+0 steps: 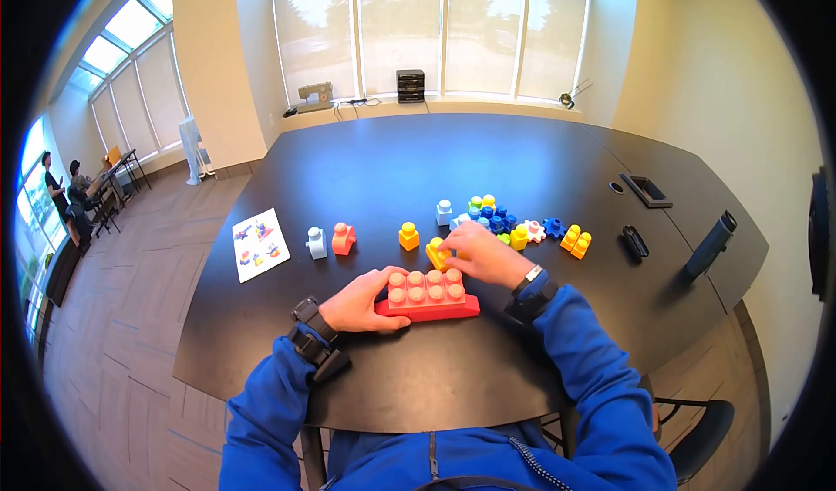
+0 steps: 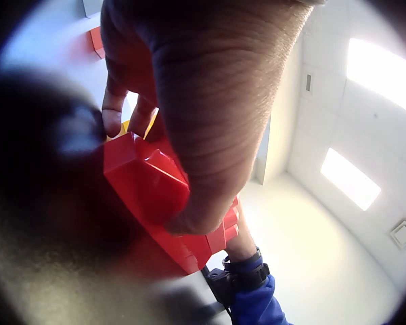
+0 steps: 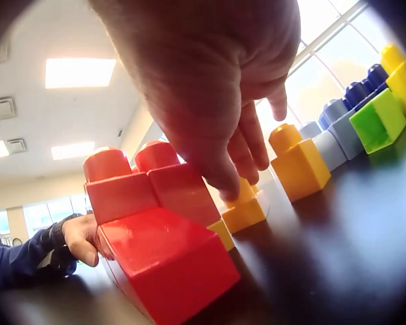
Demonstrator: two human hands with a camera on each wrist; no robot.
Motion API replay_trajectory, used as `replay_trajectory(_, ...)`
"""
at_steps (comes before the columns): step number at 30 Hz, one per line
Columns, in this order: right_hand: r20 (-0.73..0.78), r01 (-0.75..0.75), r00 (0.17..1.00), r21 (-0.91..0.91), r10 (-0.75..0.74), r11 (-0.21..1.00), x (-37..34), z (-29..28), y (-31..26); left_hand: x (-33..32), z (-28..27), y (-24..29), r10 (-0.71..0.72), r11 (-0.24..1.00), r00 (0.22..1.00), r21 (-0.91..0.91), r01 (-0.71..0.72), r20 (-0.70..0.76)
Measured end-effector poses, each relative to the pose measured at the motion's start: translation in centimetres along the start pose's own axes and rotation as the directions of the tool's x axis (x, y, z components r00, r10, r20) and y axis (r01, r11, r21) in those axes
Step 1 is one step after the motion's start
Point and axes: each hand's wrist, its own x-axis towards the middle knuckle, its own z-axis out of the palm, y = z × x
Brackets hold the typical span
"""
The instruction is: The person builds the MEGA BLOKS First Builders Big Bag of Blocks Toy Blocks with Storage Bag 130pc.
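My left hand (image 1: 359, 301) grips the left end of a red block assembly (image 1: 427, 292), thumb along its front and fingers behind. A studded upper brick sits on a longer, slant-ended red base (image 3: 169, 254). Just behind its right part, my right hand (image 1: 488, 256) pinches a yellow-orange toy block (image 1: 437, 254) by its top, thumb and fingers around the stud in the right wrist view. That block stays low at the table. Another yellow-orange block (image 1: 408, 237) with one stud stands a little to the left. In the left wrist view, my left hand (image 2: 210, 115) covers much of the red piece.
Farther left stand a red block (image 1: 344, 239), a grey block (image 1: 316, 243) and a picture sheet (image 1: 260, 245). Right of centre lies a cluster of blue, green and yellow blocks (image 1: 496, 219). A black case (image 1: 635, 243) and a dark bottle (image 1: 711, 243) are at the right.
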Motion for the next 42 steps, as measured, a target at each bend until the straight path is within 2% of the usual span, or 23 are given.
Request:
replay_trajectory(2,-0.041,-0.028,0.999,0.041,0.030,0.999,0.5,-2.2,-1.2,-0.1,0.0,0.2,-0.015,1.000,1.000,0.018,0.015,0.001)
replay_trajectory(5,-0.220,0.041,0.975,0.136,-0.010,0.990,1.0,-5.6,-3.9,0.0,0.1,-0.2,-0.038,0.999,0.999,0.015,0.038,0.011)
replay_trajectory(6,-0.216,0.041,0.976,0.138,-0.010,0.990,1.1,-5.9,-4.9,0.0,0.1,-0.3,-0.040,0.999,0.999,0.012,0.040,0.010)
replay_trajectory(8,-0.201,0.162,0.970,0.127,-0.134,0.979,1.1,-5.8,-7.3,0.0,0.2,-0.2,-0.043,0.999,0.999,0.001,0.043,0.007)
replay_trajectory(9,-0.119,0.147,0.984,0.106,-0.134,0.983,1.2,-6.0,-8.7,0.0,0.1,0.0,-0.047,0.997,0.999,-0.062,0.048,0.013)
replay_trajectory(10,-0.126,0.143,0.984,0.107,-0.130,0.984,1.2,-5.1,-9.1,0.0,-0.1,0.7,-0.046,0.997,0.999,-0.058,0.047,0.020)
replay_trajectory(12,0.037,0.197,0.980,-0.081,-0.194,0.977,1.1,-3.1,-9.4,0.0,-0.5,1.8,-0.086,0.988,0.996,-0.128,0.087,0.016)
replay_trajectory(16,0.008,0.201,0.980,0.019,-0.201,0.979,1.1,-3.3,-9.6,0.0,-0.2,1.4,-0.038,0.996,0.996,-0.089,0.031,-0.083)
replay_trajectory(17,-0.031,0.166,0.986,0.100,-0.164,0.981,1.1,-4.1,-9.3,0.0,-0.2,1.6,0.006,0.998,0.993,-0.061,-0.013,-0.118)
replay_trajectory(18,-0.028,0.167,0.986,0.100,-0.166,0.981,1.1,-5.0,-8.8,0.1,0.0,1.7,0.049,0.998,0.987,-0.034,-0.055,-0.153)
replay_trajectory(20,-0.157,0.039,0.987,0.136,-0.018,0.990,1.1,-7.4,-7.8,0.3,0.6,1.6,0.079,0.997,0.976,-0.010,-0.082,-0.202)
replay_trajectory(21,-0.199,0.022,0.980,0.126,0.004,0.992,0.9,-8.7,-7.3,0.3,0.8,1.5,0.112,0.994,0.963,0.023,-0.109,-0.244)
replay_trajectory(24,-0.262,-0.029,0.963,0.130,0.062,0.991,0.4,-11.9,-5.7,0.3,0.7,2.3,0.076,0.996,0.973,0.058,-0.065,-0.219)
replay_trajectory(26,-0.305,-0.160,0.929,0.178,0.209,0.971,-0.3,-12.8,-4.2,0.4,1.0,2.1,0.083,0.996,0.969,0.051,-0.073,-0.233)
replay_trajectory(28,-0.337,-0.178,0.914,0.173,0.228,0.969,-0.9,-13.2,-2.3,0.6,1.0,2.0,0.090,0.996,0.965,0.046,-0.081,-0.245)
replay_trajectory(30,-0.359,-0.281,0.881,0.127,0.308,0.951,-1.7,-13.7,-0.5,0.6,1.1,2.2,0.095,0.995,0.961,0.044,-0.087,-0.259)
replay_trajectory(31,-0.393,-0.251,0.876,0.124,0.280,0.960,-2.2,-13.5,1.1,0.6,1.1,2.3,0.092,0.996,0.964,0.039,-0.085,-0.249)
replay_trajectory(38,-0.348,-0.374,0.851,0.127,0.394,0.919,-3.9,-12.8,5.5,0.8,0.7,2.7,0.063,0.998,0.975,0.028,-0.058,-0.214)
replay_trajectory(42,-0.313,-0.360,0.871,0.116,0.378,0.926,-3.4,-11.2,6.5,0.9,0.9,2.5,0.031,0.999,0.976,-0.032,-0.039,-0.216)
